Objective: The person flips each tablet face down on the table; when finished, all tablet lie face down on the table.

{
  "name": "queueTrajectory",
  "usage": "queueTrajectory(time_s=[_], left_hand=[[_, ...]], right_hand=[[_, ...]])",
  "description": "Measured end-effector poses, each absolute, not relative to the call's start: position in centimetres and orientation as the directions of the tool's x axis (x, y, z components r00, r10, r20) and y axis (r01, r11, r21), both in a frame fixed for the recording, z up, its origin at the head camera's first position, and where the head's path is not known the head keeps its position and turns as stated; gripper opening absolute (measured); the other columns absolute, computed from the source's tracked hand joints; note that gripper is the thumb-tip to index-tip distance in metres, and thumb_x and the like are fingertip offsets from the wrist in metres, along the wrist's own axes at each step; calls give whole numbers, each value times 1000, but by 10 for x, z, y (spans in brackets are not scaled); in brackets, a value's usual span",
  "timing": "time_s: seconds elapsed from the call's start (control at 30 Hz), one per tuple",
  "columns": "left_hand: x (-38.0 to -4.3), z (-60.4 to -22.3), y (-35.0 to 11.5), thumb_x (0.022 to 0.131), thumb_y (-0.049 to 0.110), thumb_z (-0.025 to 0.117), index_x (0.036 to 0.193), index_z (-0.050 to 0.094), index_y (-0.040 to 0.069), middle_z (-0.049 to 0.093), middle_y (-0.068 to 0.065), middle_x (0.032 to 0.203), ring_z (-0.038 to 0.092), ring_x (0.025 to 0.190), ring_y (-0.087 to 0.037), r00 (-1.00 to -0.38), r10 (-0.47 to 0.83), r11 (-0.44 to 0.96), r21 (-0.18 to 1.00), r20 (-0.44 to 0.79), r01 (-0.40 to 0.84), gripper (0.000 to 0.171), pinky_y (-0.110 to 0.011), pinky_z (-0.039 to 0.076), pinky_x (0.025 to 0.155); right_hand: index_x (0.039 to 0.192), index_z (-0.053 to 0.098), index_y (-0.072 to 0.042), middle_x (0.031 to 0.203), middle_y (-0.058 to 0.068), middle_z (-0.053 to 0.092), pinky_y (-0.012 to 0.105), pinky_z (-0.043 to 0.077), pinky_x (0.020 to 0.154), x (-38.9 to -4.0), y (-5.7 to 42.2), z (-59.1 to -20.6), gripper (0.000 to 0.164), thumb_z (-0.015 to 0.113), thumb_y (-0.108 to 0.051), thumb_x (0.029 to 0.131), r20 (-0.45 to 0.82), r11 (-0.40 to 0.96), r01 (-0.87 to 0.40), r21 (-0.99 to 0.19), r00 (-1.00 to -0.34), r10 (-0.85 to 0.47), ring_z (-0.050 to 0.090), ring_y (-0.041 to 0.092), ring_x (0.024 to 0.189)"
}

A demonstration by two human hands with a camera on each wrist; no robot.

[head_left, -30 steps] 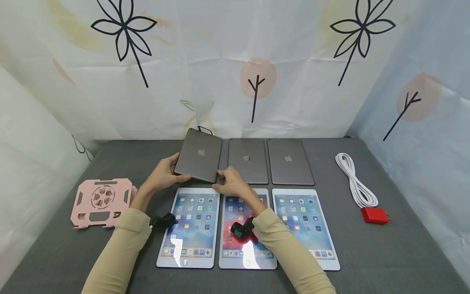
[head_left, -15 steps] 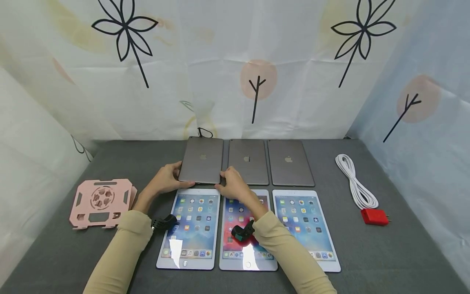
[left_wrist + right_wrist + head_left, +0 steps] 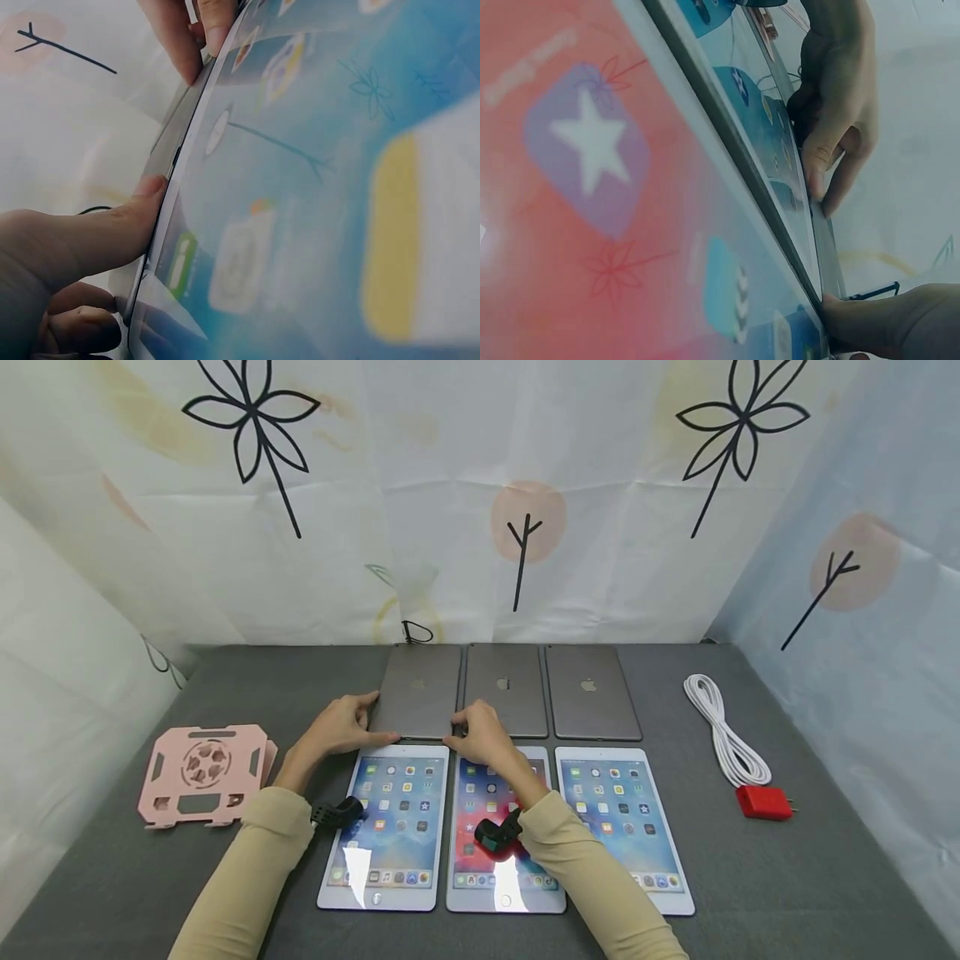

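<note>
A dark grey tablet (image 3: 420, 697) lies screen side down at the left of the back row, its apple logo faint. My left hand (image 3: 339, 727) grips its lower left corner, thumb along the near edge. At the lower right corner my right hand (image 3: 480, 735) holds the tablet with bent fingers and thumb. Up close in the left wrist view, my left thumb (image 3: 112, 232) rests against the thin edge. The right thumb (image 3: 877, 322) meets that edge in the right wrist view. Two more grey tablets, a middle one (image 3: 506, 689) and a right one (image 3: 592, 693), lie alongside.
In front lie three lit white tablets, left (image 3: 386, 827), middle (image 3: 480, 843) and right (image 3: 626, 818). A pink stand (image 3: 204, 777) is at the left. A coiled white cable (image 3: 723, 727) and a red plug adapter (image 3: 765, 802) sit at the right. Cloth walls enclose the table.
The left grey tablet was tilted and raised; it has come down flat and shifted slightly right, beside the middle one. Both hands followed it, staying at its lower corners.
</note>
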State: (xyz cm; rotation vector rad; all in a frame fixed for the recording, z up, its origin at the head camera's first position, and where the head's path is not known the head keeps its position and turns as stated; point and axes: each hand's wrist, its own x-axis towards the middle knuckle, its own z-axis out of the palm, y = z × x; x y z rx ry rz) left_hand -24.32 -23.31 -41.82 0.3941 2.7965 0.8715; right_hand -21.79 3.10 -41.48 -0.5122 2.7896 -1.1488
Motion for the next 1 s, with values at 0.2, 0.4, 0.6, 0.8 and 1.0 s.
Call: queueTrajectory(time_s=[0.2,0.4,0.6,0.8,1.0], left_hand=[[-242,-417,-232,84,42,82,153,35,-10,33,9,49,25,45,-6,-941,314,796,575,-128,187,99,-23,26,47],[-240,-417,-231,81,44,84,151,40,-9,31,9,48,23,45,-6,-954,282,802,571,-104,175,98,-22,25,46],[-237,-418,-229,83,42,83,149,41,-12,31,9,47,22,44,-5,-960,269,812,554,-80,181,95,-22,23,45],[-237,-417,-225,86,42,81,148,40,-15,32,9,46,22,44,-6,-955,281,813,552,-90,187,94,-22,23,45],[-235,-413,-221,86,42,81,150,38,-14,38,6,50,29,45,-6,-962,256,841,512,-94,174,95,-23,27,46]], right_hand=[[115,73,10,98,22,68,27,40,66,-218,31,-415,32,76,-9,90,74,643,-305,-703,-930,-361,46,17,77],[108,75,11,84,15,58,28,36,65,-219,30,-416,25,75,-8,92,74,653,-306,-693,-931,-358,41,17,74],[126,69,7,113,25,66,34,45,75,-219,31,-414,39,77,-9,91,50,657,-282,-699,-936,-349,50,22,85],[130,65,8,113,22,64,32,48,75,-219,32,-417,43,74,-11,93,34,676,-269,-686,-940,-339,52,20,89],[142,57,3,110,20,57,20,42,62,-211,41,-411,54,74,-9,92,20,613,-280,-739,-919,-395,50,12,70]])
